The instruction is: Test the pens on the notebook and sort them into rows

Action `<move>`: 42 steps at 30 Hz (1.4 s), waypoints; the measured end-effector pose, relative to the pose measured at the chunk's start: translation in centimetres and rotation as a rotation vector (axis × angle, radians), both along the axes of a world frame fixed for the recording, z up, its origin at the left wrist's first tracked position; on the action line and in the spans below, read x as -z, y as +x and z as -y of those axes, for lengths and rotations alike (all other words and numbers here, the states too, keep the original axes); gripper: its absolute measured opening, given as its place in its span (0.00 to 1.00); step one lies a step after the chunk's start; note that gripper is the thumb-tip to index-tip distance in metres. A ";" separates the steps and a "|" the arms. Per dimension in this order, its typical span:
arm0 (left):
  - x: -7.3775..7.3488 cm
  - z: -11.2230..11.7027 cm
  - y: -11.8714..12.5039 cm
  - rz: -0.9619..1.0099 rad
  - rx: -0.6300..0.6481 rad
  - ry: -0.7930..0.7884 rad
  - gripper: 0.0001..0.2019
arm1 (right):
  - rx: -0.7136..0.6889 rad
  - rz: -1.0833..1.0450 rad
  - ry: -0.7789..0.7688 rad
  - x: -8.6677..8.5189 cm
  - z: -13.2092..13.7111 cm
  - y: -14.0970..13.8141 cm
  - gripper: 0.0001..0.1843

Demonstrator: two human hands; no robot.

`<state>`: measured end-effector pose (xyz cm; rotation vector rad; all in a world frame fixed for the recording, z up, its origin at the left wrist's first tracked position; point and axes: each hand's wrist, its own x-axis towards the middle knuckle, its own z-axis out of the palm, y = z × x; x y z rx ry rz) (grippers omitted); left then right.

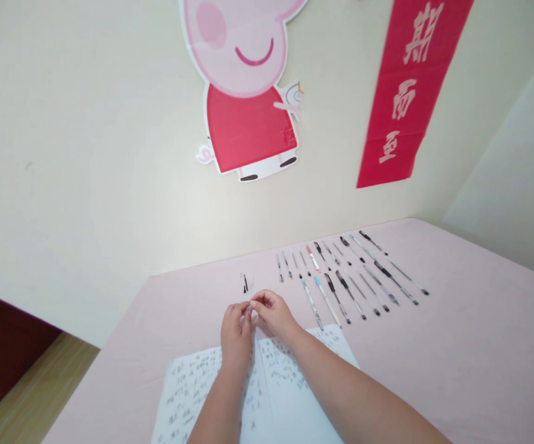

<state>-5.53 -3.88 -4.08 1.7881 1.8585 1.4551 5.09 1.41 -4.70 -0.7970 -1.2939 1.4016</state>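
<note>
My left hand [238, 327] and my right hand [271, 311] meet fingertip to fingertip above the top edge of an open notebook [290, 407] with handwriting on its pages. Both have their fingers pinched together. Whatever sits between them is too small and too covered to name. Just beyond the fingers lie a few small thin pen parts, a dark one [245, 283] among them. To the right of my right hand, pens and refills are laid out in two slanting rows, including a blue-topped pen [327, 300] and a black-gripped pen [350, 294].
A pink cloth covers the table [456, 357], which meets the wall at the back. A pink pig cutout [251, 126] and a red banner [399, 123] with white characters are on the wall. Wooden floor [49, 382] shows past the table's left edge.
</note>
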 end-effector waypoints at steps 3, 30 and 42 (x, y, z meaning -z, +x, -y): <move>0.1 0.0 -0.1 -0.007 0.001 0.006 0.12 | -0.001 -0.005 0.001 0.0 0.0 0.0 0.05; 0.8 -0.3 -0.9 -0.036 -0.110 0.084 0.11 | 0.073 1.043 0.393 -0.7 -4.2 -2.2 0.17; 0.5 -0.2 -0.7 -0.011 -0.122 0.088 0.10 | 0.049 1.268 0.443 -0.5 -4.0 -3.4 0.14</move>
